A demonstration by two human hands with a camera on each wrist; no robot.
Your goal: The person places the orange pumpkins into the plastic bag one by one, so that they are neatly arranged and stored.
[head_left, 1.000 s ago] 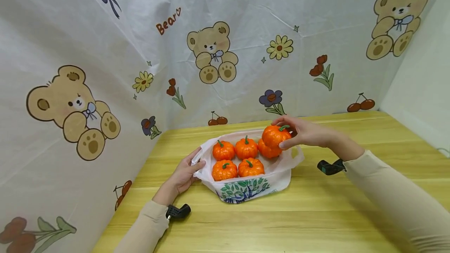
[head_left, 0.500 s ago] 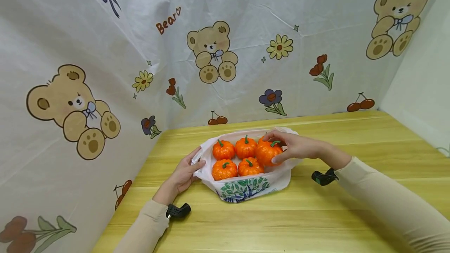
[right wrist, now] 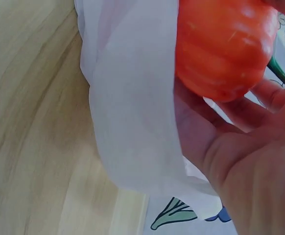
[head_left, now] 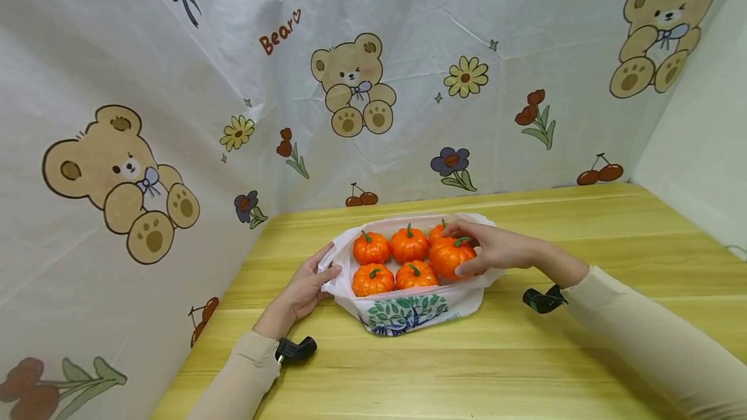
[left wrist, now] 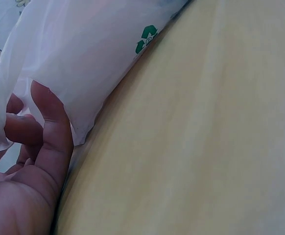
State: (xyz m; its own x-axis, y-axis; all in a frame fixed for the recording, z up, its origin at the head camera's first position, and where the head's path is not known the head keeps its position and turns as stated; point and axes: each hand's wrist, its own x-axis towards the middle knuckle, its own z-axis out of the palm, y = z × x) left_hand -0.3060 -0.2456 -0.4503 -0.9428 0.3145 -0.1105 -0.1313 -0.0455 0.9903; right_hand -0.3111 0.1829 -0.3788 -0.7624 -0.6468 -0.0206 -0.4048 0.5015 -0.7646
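Observation:
A white plastic bag (head_left: 403, 316) printed with a green and blue tree lies with its mouth spread wide on the table. My left hand (head_left: 306, 287) holds the bag's left edge, thumb over the plastic; the left wrist view shows fingers curled at the thin white film (left wrist: 98, 54). My right hand (head_left: 493, 248) grips a small orange pumpkin (head_left: 449, 259) with a green stem at the bag's right front. That pumpkin (right wrist: 225, 49) fills the top of the right wrist view, beside a bag handle (right wrist: 132, 98). Several like pumpkins (head_left: 371, 248) sit in two rows inside; the right hand partly hides the back right one.
The bag rests on a pale wooden table (head_left: 438, 374). A white cloth (head_left: 408, 161) printed with bears and flowers hangs behind and on the left. A plain white wall (head_left: 694, 141) stands at the right.
My right hand has lowered its pumpkin from above the back right one into the front right of the bag, then shifted slightly right. The left hand stays at the bag's edge.

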